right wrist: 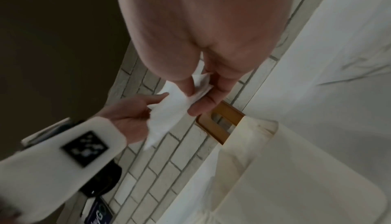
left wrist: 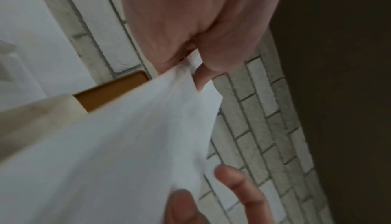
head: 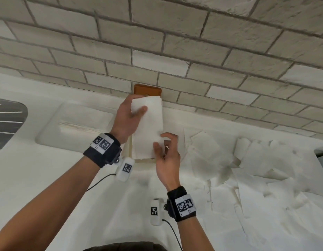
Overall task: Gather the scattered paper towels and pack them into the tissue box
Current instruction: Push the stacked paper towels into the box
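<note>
Packing step: left hand point(head: 129, 117) and right hand point(head: 166, 151) both pinch one paper towel point(head: 148, 127) mid-frame (above the tissue box point(head: 144, 161)); next, lower it in flat.

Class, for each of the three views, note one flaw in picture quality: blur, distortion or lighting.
Head view: wide-angle lens bows the pale brick wall; bright white paper towel stack shows little texture. Left wrist view: the towels and the left hand are soft, the right edge dark. Right wrist view: the white wrist camera module is blurred, the upper left dark.
</note>
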{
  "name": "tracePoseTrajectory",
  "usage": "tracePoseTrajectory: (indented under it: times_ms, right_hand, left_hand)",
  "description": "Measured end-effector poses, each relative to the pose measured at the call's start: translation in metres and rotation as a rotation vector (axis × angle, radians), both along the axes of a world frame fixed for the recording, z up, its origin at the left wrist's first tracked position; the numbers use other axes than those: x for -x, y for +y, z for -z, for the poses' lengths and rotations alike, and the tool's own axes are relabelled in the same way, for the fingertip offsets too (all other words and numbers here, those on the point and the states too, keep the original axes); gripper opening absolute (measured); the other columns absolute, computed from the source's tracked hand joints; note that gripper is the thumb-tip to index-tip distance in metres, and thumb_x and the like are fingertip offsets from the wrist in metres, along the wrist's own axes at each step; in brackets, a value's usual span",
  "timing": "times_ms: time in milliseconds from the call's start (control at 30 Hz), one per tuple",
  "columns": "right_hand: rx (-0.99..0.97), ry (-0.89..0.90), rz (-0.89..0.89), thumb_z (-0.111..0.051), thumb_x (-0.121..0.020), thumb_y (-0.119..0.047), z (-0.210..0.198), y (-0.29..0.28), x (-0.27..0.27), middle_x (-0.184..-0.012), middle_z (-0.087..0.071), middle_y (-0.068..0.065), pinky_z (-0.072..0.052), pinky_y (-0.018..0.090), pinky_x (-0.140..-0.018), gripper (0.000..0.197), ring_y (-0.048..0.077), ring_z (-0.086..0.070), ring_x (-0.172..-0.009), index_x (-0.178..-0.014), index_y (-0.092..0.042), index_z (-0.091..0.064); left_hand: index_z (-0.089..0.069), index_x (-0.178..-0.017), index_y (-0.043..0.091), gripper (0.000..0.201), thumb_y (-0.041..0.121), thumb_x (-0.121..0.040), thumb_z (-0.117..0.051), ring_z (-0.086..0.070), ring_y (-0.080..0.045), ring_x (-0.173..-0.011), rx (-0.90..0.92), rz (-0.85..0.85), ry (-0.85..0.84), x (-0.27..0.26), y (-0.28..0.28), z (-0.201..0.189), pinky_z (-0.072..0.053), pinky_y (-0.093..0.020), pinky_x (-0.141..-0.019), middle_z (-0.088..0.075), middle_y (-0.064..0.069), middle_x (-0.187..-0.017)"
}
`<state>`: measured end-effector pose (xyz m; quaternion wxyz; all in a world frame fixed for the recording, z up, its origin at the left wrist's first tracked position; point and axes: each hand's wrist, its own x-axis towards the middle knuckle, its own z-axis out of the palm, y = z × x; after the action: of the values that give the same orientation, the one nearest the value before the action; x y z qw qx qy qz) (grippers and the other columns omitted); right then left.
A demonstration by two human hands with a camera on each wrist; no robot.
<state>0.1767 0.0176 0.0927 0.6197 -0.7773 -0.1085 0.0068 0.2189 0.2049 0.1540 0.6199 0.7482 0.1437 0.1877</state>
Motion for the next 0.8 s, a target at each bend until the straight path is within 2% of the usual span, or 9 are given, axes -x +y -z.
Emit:
tracePoseTrajectory:
  times_ms: [100,200,300,400,467,600,667,733,800]
  right_hand:
    - [0.239,0.030,-0.009,-0.061,-0.107,-0.017,0.020,0.014,-0.016,-0.100,-0.069,-0.012,-0.053,0.022,-0.077,0.015,0.005,-0.065,-0.086,-0.118,-0.026,-0.064]
    - [0.441,0.203,-0.092,-0.058,-0.108,-0.016,0.034,0.033,-0.028,-0.121,-0.067,0.004,-0.062,0.039,-0.095,0.018,0.025,-0.070,-0.110,-0.124,-0.015,-0.065]
    - [0.691,0.254,-0.207,-0.054,-0.110,-0.013,0.037,0.046,-0.032,-0.139,-0.055,0.017,-0.054,0.043,-0.108,0.033,0.037,-0.062,-0.125,-0.142,-0.005,-0.053]
    - [0.878,0.235,-0.292,-0.053,-0.112,-0.017,0.028,0.043,-0.027,-0.141,-0.053,0.023,-0.050,0.045,-0.106,0.040,0.041,-0.060,-0.125,-0.149,-0.005,-0.044]
    - [0.829,0.140,-0.235,-0.054,-0.111,-0.021,0.020,0.028,-0.022,-0.133,-0.062,0.019,-0.052,0.042,-0.099,0.037,0.037,-0.064,-0.117,-0.146,-0.011,-0.049]
    - [0.669,-0.067,0.004,-0.059,-0.105,-0.014,0.029,-0.032,-0.007,-0.101,-0.075,0.007,-0.053,0.031,-0.074,0.016,0.028,-0.074,-0.092,-0.121,-0.014,-0.060]
    - [0.777,0.074,-0.135,-0.065,-0.103,-0.023,0.051,-0.056,0.000,-0.122,-0.068,0.008,-0.057,0.040,-0.087,0.030,0.032,-0.069,-0.110,-0.131,-0.017,-0.057]
    - [0.992,0.192,-0.351,-0.072,-0.099,-0.040,0.075,-0.072,0.010,-0.147,-0.053,0.007,-0.050,0.049,-0.105,0.059,0.036,-0.054,-0.130,-0.150,-0.022,-0.048]
    - [1.120,0.150,-0.412,-0.072,-0.097,-0.048,0.091,-0.077,0.020,-0.143,-0.052,0.003,-0.043,0.047,-0.106,0.053,0.034,-0.047,-0.131,-0.142,-0.026,-0.053]
  left_hand:
    - [-0.057,-0.138,0.022,0.041,0.017,-0.100,-0.072,-0.063,-0.016,-0.103,-0.295,-0.005,0.127,-0.006,0.014,0.023,-0.054,-0.026,-0.081,-0.067,0.002,-0.125]
    - [-0.051,-0.144,0.015,0.052,0.014,-0.097,-0.073,-0.061,-0.028,-0.125,-0.386,-0.002,0.244,0.004,0.022,0.050,-0.050,-0.035,-0.103,-0.064,-0.008,-0.138]
    - [-0.054,-0.143,0.016,0.051,0.014,-0.096,-0.073,-0.057,-0.030,-0.132,-0.416,0.011,0.338,0.027,0.018,0.070,-0.045,-0.036,-0.111,-0.058,-0.010,-0.143]
    - [-0.064,-0.133,0.019,0.038,0.014,-0.096,-0.073,-0.061,-0.022,-0.124,-0.438,0.001,0.266,0.063,0.008,0.078,-0.047,-0.031,-0.107,-0.064,0.000,-0.135]
    - [-0.070,-0.121,0.020,0.026,0.012,-0.097,-0.073,-0.065,-0.012,-0.116,-0.396,-0.017,0.183,0.089,0.002,0.077,-0.053,-0.030,-0.103,-0.070,0.007,-0.125]
    - [-0.073,-0.101,0.022,0.016,0.006,-0.099,-0.070,-0.073,-0.004,-0.099,-0.268,-0.046,0.158,0.132,-0.008,0.072,-0.056,-0.013,-0.087,-0.077,0.013,-0.103]
    - [-0.073,-0.098,0.021,0.014,0.007,-0.098,-0.071,-0.075,-0.005,-0.090,-0.212,-0.041,0.180,0.148,-0.014,0.077,-0.057,-0.015,-0.081,-0.079,0.010,-0.092]
    - [-0.072,-0.097,0.023,0.015,0.008,-0.096,-0.072,-0.076,-0.009,-0.087,-0.200,0.012,0.223,0.158,-0.021,0.085,-0.059,-0.022,-0.081,-0.080,0.007,-0.086]
    - [-0.072,-0.095,0.026,0.015,0.011,-0.095,-0.074,-0.076,-0.009,-0.085,-0.201,0.096,0.290,0.165,-0.030,0.096,-0.060,-0.027,-0.082,-0.079,0.007,-0.086]
